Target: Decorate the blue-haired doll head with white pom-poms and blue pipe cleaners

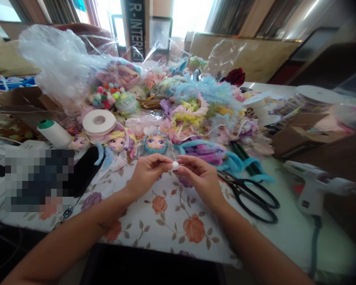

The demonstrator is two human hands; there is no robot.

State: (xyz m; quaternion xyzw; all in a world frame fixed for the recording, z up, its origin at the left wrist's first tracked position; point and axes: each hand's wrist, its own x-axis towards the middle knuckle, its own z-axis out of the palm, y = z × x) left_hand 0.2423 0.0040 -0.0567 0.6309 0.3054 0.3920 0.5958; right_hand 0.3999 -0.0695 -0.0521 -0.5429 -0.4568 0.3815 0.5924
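Observation:
Between my two hands is a small white ball (175, 165), held just above the flowered cloth (158, 227). My left hand (148, 174) pinches it from one side with thumb and forefinger. From the other side the fingertips of my right hand (204, 179) close on it, where a thin pale strand or stick shows, too small to name. Just beyond my hands lies a doll face (156, 143) with big blue eyes and a blue lower edge. Black-handled scissors (255, 198) rest to the right of my right hand.
A white glue gun (310, 182) stands at the right with its cord hanging down. Light-blue fuzzy strips (195, 147), a ribbon spool (99, 122), a thread cone (53, 133) and heaped frilly trims (195, 97) crowd the back. A cardboard box (299, 132) is at the right.

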